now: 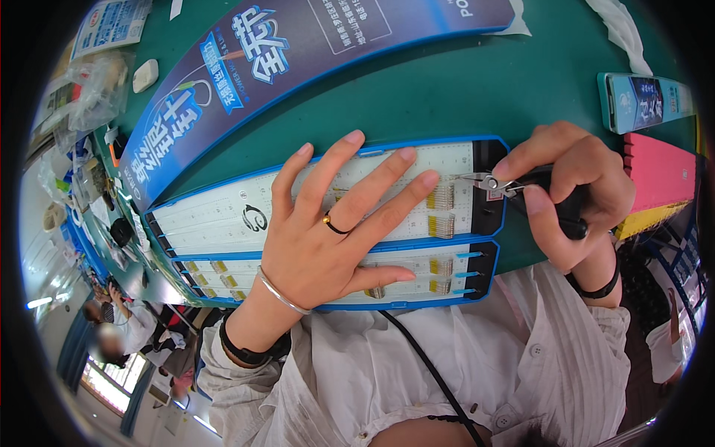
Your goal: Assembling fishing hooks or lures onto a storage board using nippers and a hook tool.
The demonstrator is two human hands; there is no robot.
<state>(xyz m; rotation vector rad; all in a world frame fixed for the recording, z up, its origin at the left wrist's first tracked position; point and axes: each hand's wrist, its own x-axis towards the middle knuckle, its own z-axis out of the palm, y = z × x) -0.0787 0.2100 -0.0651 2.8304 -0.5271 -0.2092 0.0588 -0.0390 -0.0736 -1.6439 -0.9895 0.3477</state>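
A long blue-rimmed case (298, 243) lies opened out before me, its two halves side by side with white ruled insides. My left hand (335, 216) rests flat across it, fingers spread, a dark ring on one finger. In my right hand (577, 190) is a pair of small pliers (489, 183) with metal jaws. Their tips reach over the right end of the case, beside a row of fine bundled pieces with yellow ends (442, 197). A similar bundle (441, 226) sits below it. Several more lie in the nearer half; my left hand hides part of both halves.
Across the far side of the green table (417, 97) stretches a long blue printed box (298, 52). A white earphone case (146, 75) and clear plastic bags lie far left. At right are a teal pack (644, 102), a pink pad (659, 175) and white tissue (622, 33). Other people sit at lower left.
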